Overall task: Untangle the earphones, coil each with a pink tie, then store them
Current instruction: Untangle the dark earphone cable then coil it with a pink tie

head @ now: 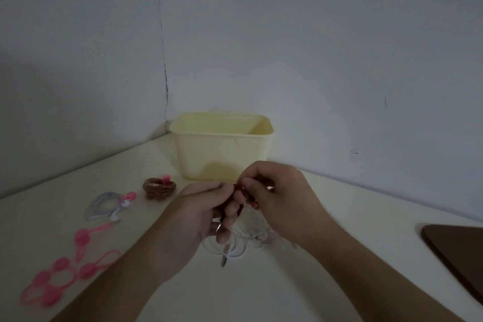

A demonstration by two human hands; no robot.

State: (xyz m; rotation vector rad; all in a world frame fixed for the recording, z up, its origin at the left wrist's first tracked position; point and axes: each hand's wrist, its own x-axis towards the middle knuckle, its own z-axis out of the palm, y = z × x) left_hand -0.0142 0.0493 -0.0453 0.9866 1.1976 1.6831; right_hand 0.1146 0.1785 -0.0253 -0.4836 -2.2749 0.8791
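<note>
My left hand point(201, 213) and my right hand point(277, 191) meet over the table's middle, both gripping a reddish-brown earphone cable point(238, 188) wound around my left fingers. Under them lies a loose white earphone tangle point(243, 242) with its plug toward me. A coiled brown earphone point(159, 188) with a pink tie sits left of the hands. Further left lies a coiled white earphone point(105, 205), also tied in pink. Several spare pink ties point(60, 269) lie at the front left. A pale yellow bin point(222, 146) stands behind the hands.
The cream table point(261, 290) fits into a wall corner behind the bin. A dark brown flat object point(460, 253) lies at the table's right edge.
</note>
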